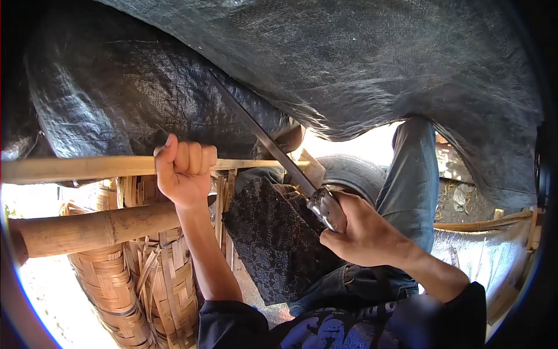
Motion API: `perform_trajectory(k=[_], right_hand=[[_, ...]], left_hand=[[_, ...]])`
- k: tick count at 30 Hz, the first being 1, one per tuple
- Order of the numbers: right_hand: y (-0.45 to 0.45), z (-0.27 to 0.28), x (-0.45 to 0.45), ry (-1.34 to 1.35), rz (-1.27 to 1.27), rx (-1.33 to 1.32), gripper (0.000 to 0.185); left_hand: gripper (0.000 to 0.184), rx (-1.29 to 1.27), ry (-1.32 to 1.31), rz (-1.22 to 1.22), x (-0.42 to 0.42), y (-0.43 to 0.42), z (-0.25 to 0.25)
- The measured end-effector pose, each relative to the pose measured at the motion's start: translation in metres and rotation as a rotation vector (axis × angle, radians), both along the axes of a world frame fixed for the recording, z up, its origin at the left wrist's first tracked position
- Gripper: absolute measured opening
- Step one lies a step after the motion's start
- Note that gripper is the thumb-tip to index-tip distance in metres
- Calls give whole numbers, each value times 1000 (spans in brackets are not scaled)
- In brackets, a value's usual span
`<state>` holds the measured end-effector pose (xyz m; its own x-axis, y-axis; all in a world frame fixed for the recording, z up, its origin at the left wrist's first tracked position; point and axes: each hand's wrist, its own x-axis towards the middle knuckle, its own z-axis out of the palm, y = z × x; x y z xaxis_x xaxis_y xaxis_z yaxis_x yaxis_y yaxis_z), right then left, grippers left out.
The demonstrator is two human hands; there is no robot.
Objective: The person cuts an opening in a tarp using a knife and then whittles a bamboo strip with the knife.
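Note:
My left hand (187, 174) is wrapped in a fist around a split bamboo strip (81, 169), thumb up, near the middle of the view. The strip runs level from the left edge past my hand to just beyond the knife. In my right hand (369, 232) is a long knife (261, 136), gripped by its handle (328, 209). Its narrow dark blade slants up and left, the tip in front of the black tarp. The blade crosses in front of the strip's right end; whether they touch I cannot tell. A dark patterned cloth (261, 238) lies over my lap.
Black tarp (372, 64) hangs low across the top. A thick bamboo pole (104, 230) lies below the strip at left, in front of woven bamboo pieces (104, 279). A tyre (351, 171) stands beyond my jeans-clad leg (412, 180). Silvery sheeting (482, 253) is at right.

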<state>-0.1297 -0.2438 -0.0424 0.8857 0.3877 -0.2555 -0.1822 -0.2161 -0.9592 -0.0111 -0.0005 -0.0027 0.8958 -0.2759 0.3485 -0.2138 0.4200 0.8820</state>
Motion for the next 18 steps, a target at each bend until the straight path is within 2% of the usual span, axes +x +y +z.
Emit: perform_trajectory(k=[8, 11, 13, 14, 17, 18], right_hand=[[3, -9, -13, -64, -14, -79, 29], [11, -7, -9, -131, -43, 46, 29], [21, -14, -9, 156, 59, -3, 30], [23, -22, -5, 192, 164, -67, 30], [24, -19, 3, 197, 105, -60, 30], [21, -15, 8, 110, 111, -87, 29]], left_hand=[[45, 67, -6, 24, -2, -4, -2], [45, 59, 16, 47, 1, -7, -1], [45, 46, 47, 63, 2, -7, -2], [45, 63, 54, 118, 0, -11, -2], [45, 72, 27, 127, -2, -6, -2], [45, 72, 31, 120, 0, -4, -2]])
